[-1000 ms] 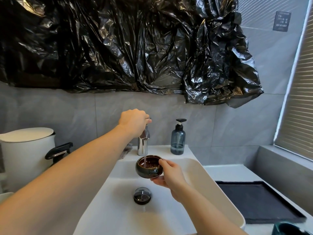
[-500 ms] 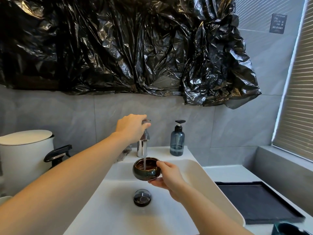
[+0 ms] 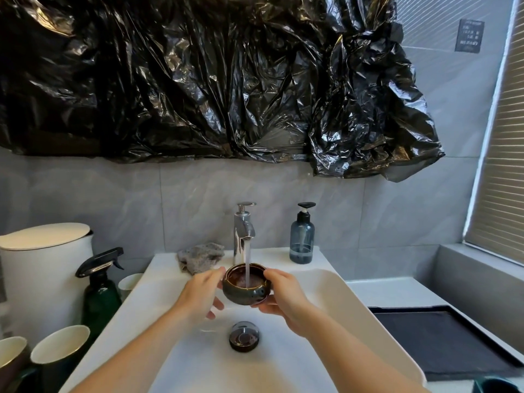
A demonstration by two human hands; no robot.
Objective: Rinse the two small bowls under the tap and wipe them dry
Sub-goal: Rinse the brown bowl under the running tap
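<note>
Both my hands are at the small dark bowl (image 3: 246,287), one on each side, and I hold it above the white sink (image 3: 326,282). My right hand (image 3: 286,297) grips the bowl on its right side, with the thumb on the rim and the other fingers curled under the bottom. My left hand (image 3: 200,295) is on the left side with the fingers rather straight; the thumb reaches the rim, but I cannot tell for sure if it touches. The bowl is upright, directly under the tap (image 3: 243,231), and a thin stream of water (image 3: 247,262) falls into the middle of it. Below the bowl I see the dark round drain plug (image 3: 243,336) in the bottom of the sink.

Behind the sink, left of the tap, a grey cloth (image 3: 201,258) lies crumpled on the edge. Right of the tap stands a blue pump bottle (image 3: 302,239). On the left of the sink there is a green spray bottle (image 3: 99,290), beside it a white bin (image 3: 42,276), and nearer to me some cups (image 3: 59,347) with white inside. On the right, a black tray (image 3: 442,338) lies on the bench (image 3: 397,290). Black plastic sheet (image 3: 198,80) covers the wall above.
</note>
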